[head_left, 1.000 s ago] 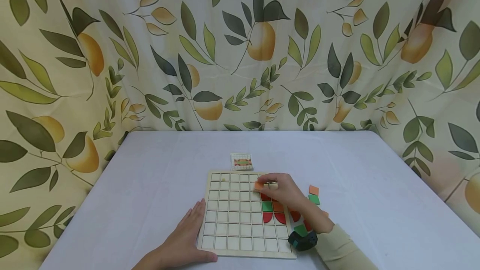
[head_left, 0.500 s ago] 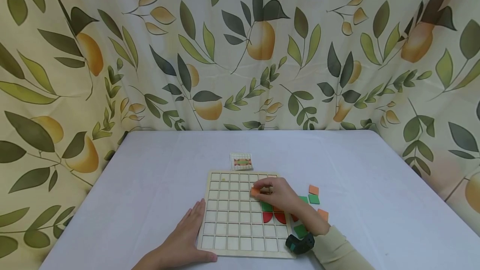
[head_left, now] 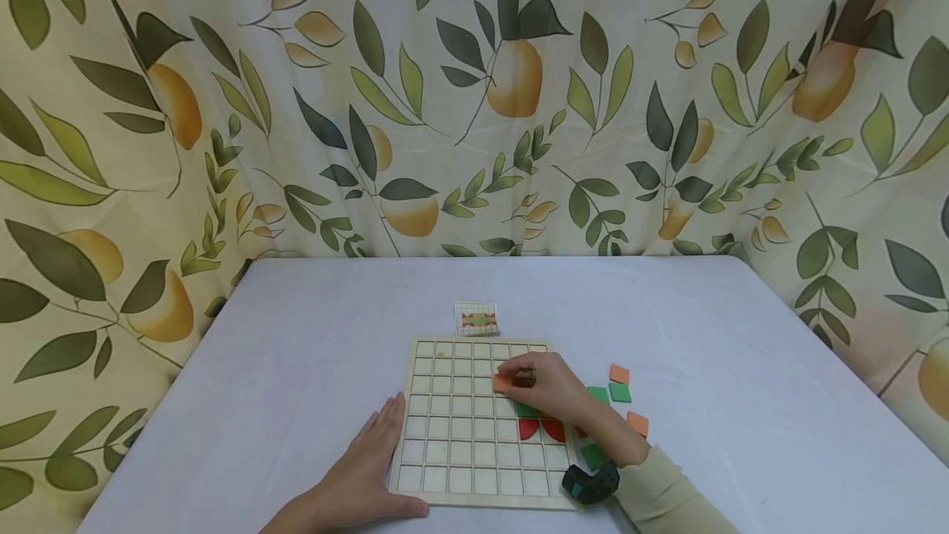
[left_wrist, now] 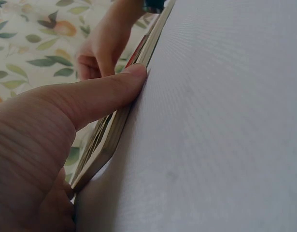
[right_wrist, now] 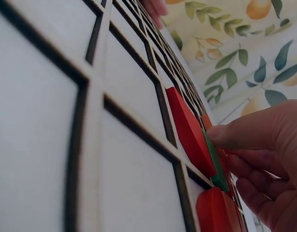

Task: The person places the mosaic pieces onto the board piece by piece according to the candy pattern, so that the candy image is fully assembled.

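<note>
A wooden grid board [head_left: 449, 480] lies on the white table. My left hand [head_left: 363, 464] rests against its left side with straight fingers, and the thumb [left_wrist: 105, 96] touches the front edge. Over the upper right part of the grid, my right hand [head_left: 552, 386] pinches an orange square tile [head_left: 502, 383] between thumb and fingers. Just below that hand, rounded red pieces [head_left: 528, 429] and a green square tile [head_left: 528, 410] sit in cells. The right wrist view shows a red piece [right_wrist: 189, 130] close to the right thumb; the hand partly covers other pieces.
Behind the board lies a small pattern card [head_left: 477, 319]. To the right are loose tiles, among them an orange one [head_left: 619, 373] and a green one [head_left: 619, 392]. The right wrist wears a black device [head_left: 591, 484]. A leaf-and-fruit patterned curtain [head_left: 474, 105] hangs behind the table.
My right hand has moved slightly left and toward me with the orange square tile, then nearly stopped over a cell. The left hand has stayed against the board.
</note>
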`<state>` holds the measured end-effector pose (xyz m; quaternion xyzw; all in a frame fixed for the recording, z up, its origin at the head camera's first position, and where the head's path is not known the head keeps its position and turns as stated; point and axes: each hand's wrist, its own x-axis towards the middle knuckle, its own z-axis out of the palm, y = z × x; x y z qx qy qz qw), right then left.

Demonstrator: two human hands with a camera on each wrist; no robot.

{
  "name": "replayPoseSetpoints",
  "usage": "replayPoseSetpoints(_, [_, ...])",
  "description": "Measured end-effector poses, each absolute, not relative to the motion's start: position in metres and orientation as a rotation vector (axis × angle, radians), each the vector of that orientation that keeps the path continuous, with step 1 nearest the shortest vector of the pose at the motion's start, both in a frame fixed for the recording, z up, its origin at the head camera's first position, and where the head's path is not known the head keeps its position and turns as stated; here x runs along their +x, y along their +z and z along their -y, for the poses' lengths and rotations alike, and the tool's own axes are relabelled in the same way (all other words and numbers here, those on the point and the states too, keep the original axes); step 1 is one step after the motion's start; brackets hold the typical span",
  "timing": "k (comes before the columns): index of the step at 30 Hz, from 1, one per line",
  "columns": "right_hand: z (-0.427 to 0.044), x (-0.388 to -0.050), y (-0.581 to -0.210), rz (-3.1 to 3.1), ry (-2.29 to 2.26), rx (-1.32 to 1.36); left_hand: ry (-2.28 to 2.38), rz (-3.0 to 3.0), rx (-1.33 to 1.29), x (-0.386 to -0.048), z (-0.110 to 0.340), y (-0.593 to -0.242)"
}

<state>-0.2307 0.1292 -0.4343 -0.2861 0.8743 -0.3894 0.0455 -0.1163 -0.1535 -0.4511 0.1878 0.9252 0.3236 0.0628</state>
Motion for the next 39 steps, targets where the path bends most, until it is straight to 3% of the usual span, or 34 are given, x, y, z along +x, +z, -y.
replayPoseSetpoints(39, [-0.1303, -0.229, -0.43, -2.648, -1.23, -0.791, 0.954, -2.819, 0.57, -0.1178, 0.155, -0.4539])
